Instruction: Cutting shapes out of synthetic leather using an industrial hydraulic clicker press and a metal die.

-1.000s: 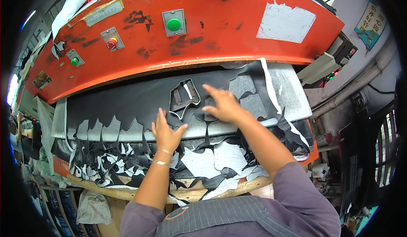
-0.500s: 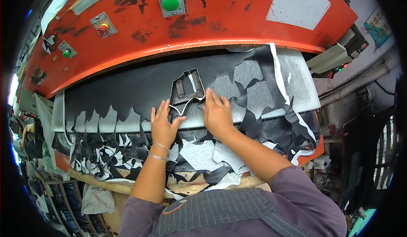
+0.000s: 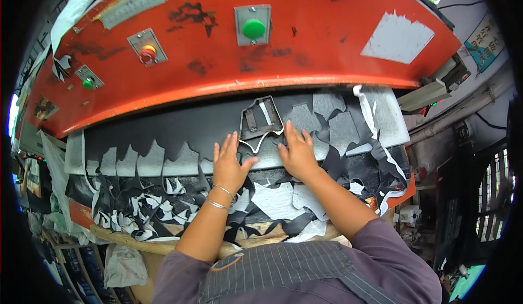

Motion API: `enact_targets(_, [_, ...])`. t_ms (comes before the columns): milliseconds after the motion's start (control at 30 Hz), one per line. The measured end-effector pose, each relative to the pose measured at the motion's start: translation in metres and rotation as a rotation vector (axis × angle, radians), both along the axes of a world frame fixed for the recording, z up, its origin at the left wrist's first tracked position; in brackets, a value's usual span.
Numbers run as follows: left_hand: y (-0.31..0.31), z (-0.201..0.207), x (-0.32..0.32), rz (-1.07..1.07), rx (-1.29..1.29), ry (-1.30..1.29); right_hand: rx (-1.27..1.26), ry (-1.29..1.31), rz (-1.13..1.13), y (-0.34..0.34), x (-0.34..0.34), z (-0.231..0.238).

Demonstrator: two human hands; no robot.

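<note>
A metal cutting die (image 3: pixel 250 121), a bent steel outline with crossbars, lies on a black leather-like sheet (image 3: pixel 141 124), beside shapes cut out of it. My left hand (image 3: pixel 229 168) is open at the die's near left corner, its thumb spread just below the die's pointed edge. Whether its fingertips touch the metal I cannot tell. At the near right corner is my right hand (image 3: pixel 301 156), also open, its stretched fingertips at the steel rim. Pale grey board (image 3: pixel 393 121) shows through the cut gaps and at the right.
The red press beam (image 3: pixel 201 86) spans the far side, carrying a green button (image 3: pixel 254 29) and a red knob (image 3: pixel 146 54). Black and white offcuts (image 3: pixel 163 209) crowd the near ledge, with pale cut pieces (image 3: pixel 277 199) between my forearms. A wooden edge (image 3: pixel 131 238) runs in front.
My view has shifted, and the red beam's lower edge now appears closer to the die. My left thumb has drawn slightly back from the die. The die keeps its place on the sheet.
</note>
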State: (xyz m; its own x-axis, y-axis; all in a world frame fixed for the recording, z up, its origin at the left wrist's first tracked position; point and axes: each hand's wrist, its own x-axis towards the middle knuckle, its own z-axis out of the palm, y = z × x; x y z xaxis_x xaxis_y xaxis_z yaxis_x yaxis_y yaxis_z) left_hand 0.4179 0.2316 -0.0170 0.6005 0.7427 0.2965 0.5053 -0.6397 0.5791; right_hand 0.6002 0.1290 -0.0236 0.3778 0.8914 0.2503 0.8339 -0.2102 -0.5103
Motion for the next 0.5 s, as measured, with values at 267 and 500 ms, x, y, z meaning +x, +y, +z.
enact_targets(267, [0.154,0.055,-0.189,0.442,-0.056,-0.547,0.115,0.452,-0.067,-0.004,-0.052,0.095])
enact_targets(500, [0.191,0.14,-0.266,0.503,0.389,-0.723,0.685,0.145,-0.205,0.047,-0.09,0.173])
